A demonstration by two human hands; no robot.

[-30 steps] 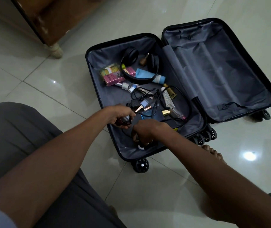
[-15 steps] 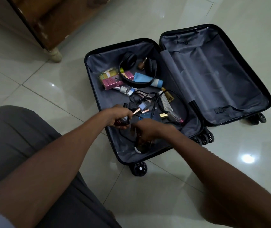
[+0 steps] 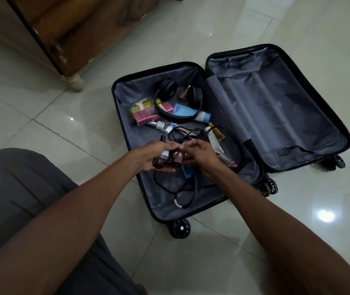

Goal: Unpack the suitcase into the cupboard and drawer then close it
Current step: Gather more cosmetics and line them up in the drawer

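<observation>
On the tiled floor [image 3: 42,145], just beside the leg of a wooden cupboard [image 3: 74,39], the suitcase [image 3: 340,133] lies flat with both halves open. Its right half holds nothing but grey lining; everything left to unpack sits in the left half. At the far end a pair of black headphones [image 3: 178,103] rests over a blue tube [image 3: 189,112] and some pink and yellow boxes [image 3: 144,113], and a black cable [image 3: 182,188] loops loosely across the near end.

Over that near end the person's hands meet. The left hand [image 3: 150,158] is cupped palm-up with its fingers curled round several small bottles [image 3: 170,159], dark red and pinkish ones, apparently gathered so that they can be carried off in one trip. The right hand [image 3: 201,156] has its fingers loosely bent and its fingertips at the bottles, as though tucking one more into the cluster; whether it actually pinches a bottle I cannot tell.

Unpacking looks far from finished, since most of the small things are in the case.
</observation>
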